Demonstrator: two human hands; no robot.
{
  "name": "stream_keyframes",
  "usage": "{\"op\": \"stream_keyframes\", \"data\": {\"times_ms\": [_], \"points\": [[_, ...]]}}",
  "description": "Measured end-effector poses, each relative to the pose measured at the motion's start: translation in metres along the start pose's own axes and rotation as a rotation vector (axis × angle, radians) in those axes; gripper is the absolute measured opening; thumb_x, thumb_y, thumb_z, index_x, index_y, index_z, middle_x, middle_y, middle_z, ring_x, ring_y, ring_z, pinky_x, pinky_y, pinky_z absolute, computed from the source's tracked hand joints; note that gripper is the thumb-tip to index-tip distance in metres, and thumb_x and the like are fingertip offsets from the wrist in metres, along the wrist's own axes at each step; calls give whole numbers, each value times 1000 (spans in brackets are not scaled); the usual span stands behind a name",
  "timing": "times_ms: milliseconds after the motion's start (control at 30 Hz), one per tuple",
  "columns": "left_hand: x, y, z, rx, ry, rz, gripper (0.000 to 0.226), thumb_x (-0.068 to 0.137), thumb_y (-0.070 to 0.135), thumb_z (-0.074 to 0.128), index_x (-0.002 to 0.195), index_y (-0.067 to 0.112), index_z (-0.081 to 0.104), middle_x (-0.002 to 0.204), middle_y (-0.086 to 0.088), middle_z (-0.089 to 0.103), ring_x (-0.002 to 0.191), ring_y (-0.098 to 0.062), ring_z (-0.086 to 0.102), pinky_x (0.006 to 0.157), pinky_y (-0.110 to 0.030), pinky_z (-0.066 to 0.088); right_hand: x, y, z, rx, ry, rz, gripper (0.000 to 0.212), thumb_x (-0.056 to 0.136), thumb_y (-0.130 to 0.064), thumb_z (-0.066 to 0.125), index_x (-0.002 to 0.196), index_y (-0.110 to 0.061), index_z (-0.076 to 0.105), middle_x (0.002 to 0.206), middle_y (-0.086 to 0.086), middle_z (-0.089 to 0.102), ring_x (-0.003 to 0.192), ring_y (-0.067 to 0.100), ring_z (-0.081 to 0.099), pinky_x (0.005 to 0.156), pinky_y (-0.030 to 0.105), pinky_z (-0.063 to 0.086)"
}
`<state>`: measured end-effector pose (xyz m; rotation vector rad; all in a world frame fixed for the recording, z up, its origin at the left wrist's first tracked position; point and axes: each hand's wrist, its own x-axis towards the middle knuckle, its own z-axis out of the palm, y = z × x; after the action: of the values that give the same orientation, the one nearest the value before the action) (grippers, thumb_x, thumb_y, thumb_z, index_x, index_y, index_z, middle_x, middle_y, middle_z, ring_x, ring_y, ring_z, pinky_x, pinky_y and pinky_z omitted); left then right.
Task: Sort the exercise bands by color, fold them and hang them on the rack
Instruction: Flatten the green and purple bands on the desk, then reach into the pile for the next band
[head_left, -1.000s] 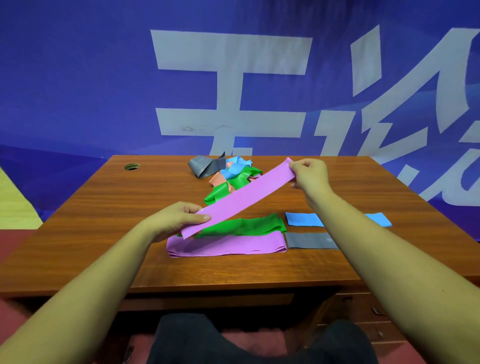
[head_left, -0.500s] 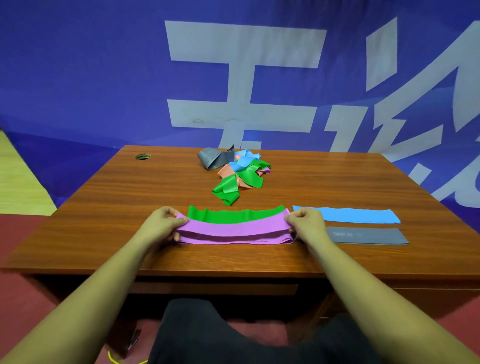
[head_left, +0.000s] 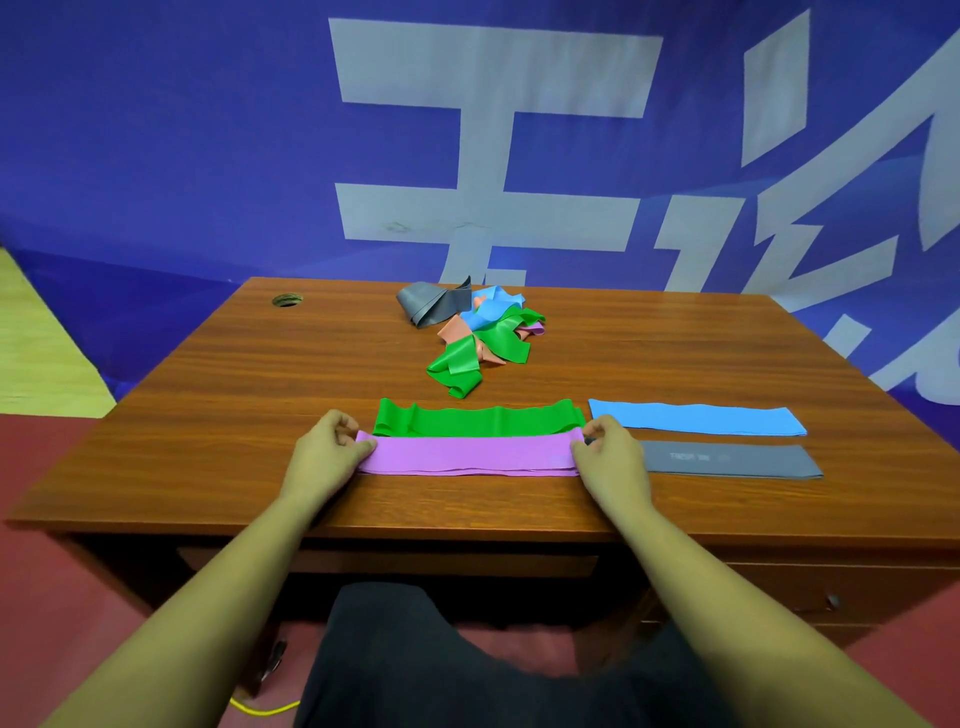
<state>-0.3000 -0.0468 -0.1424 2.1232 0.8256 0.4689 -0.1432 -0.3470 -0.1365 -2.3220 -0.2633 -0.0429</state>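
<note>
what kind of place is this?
Likely a gym or sports hall, not certain: a wooden desk stands before a big blue banner with white characters, on red flooring, with exercise bands piled on it.

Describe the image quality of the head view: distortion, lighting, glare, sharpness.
Head view: wide-angle bending curves the desk edges and stretches the forearms; lighting is even with soft shadows; faint sheen on the wood, no harsh glare; the purple band and both hands are sharp, but the grey band print is too small to read.

Left hand (head_left: 324, 457), right hand (head_left: 608, 457) pinching purple band (head_left: 467, 457) ends, wooden desk (head_left: 260, 395)
</note>
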Motion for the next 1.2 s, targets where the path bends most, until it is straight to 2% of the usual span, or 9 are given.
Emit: {"op": "stream_keyframes", "data": {"times_ms": [67, 200, 367, 467, 567, 700, 833, 1067, 1200], "points": [[-2, 0, 0, -37, 0, 15, 20, 83, 18, 70, 93, 19, 53, 70, -2, 59, 66, -19, 53, 60, -29, 38, -2, 3, 1, -8, 3, -27, 10, 92, -22, 60, 100, -20, 55, 83, -2, 61, 78, 17, 58, 62, 31, 46], [-1, -3, 3, 19, -35, 84, 15, 87, 16, 64, 80, 21, 51, 62, 3, 48, 60, -17, 44, 58, -31, 35, -7, 5, 2, 42, 23, -88, 17, 92, -17, 59, 105, -23, 51, 75, 1, 61, 73, 17, 58, 55, 29, 44], [3, -5, 2, 95, -7, 88, 9, 87, 22, 66, 81, 23, 60, 67, 4, 56, 67, -16, 52, 58, -29, 36, -7, 8, 4, 68, 19, -33, 13, 93, -22, 58, 105, -19, 59, 79, -1, 62, 78, 21, 61, 58, 29, 44], [1, -5, 6, 254, 4, 136, 3, 87, 23, 66, 89, 22, 64, 78, -2, 59, 79, -24, 57, 67, -32, 42, -8, 5, 4, -80, -5, -53, 17, 94, -24, 58, 108, -15, 60, 93, 0, 62, 83, 15, 55, 63, 26, 40], [-4, -2, 8, 361, 20, 126, 9, 88, 31, 62, 95, 27, 63, 93, -3, 52, 87, -29, 58, 76, -36, 48, -9, 1, 3, -219, -19, -88, 22, 95, -26, 55, 112, -12, 59, 108, 6, 57, 84, 15, 51, 69, 27, 40], [-3, 7, 1, 323, 28, 125, 7, 84, 35, 61, 90, 31, 62, 97, 1, 46, 86, -23, 56, 74, -34, 46, -5, -9, -5, -301, 0, -107, 27, 94, -29, 54, 114, -12, 60, 115, 10, 50, 86, 26, 61, 71, 33, 46], [11, 21, -8, 203, 27, 251, 6, 84, 24, 65, 90, 23, 67, 96, -3, 48, 91, -18, 51, 87, -31, 43, 10, -27, -12, -255, 48, -179, 30, 93, -29, 52, 114, -10, 63, 114, 10, 53, 92, 27, 60, 75, 33, 47], [56, 68, 3, 233, -1, 294, 9, 84, 15, 60, 88, 15, 68, 93, -5, 54, 87, -18, 48, 77, -27, 35, 47, -76, 4, -219, -91, -250, 35, 89, -26, 51, 115, -6, 61, 116, 14, 55, 101, 30, 57, 86, 38, 49], [84, 82, 24, 244, -81, 263, 7, 82, 14, 60, 82, 21, 64, 92, -7, 57, 87, -23, 54, 74, -26, 36, 68, -100, 32, -246, -186, -268, 32, 83, -21, 53, 106, -1, 64, 110, 18, 59, 100, 35, 58, 87, 43, 50]]}}
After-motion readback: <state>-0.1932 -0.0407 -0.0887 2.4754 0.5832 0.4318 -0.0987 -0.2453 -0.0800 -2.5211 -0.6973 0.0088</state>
